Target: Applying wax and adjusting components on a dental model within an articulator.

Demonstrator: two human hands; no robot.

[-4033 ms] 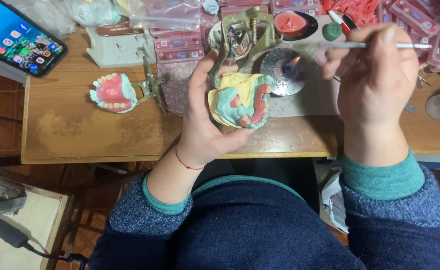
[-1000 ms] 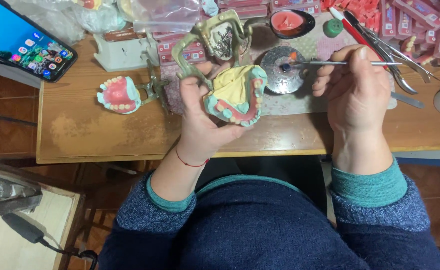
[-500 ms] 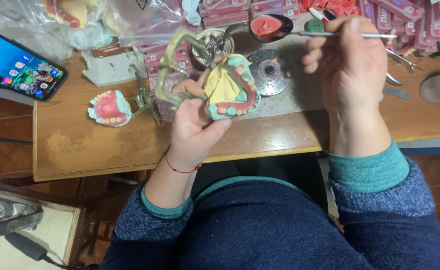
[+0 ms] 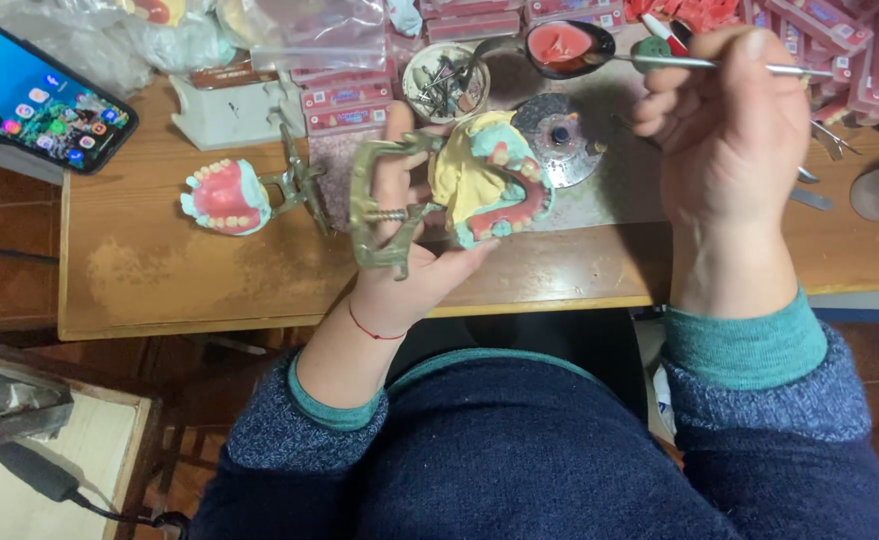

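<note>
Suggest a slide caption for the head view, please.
Left hand holds a denture model on a brass articulator; right hand holds a metal instrument.

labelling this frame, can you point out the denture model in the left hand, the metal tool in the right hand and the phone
denture model [image 4: 490, 180], head view, yellow cast centre
metal tool [image 4: 790, 70], head view, bare shaft
phone [image 4: 35, 95], head view, lit screen

Light is even and fairly bright, warm in tone, probably from overhead. The tabletop [image 4: 210, 280] shows a pale worn patch with mild sheen but no hard glare. Soft shadow falls below the right hand [image 4: 735, 140]. The phone screen [image 4: 35, 95] glows brightly. Focus is sharp mid-frame; the corners soften and bend slightly.
</note>
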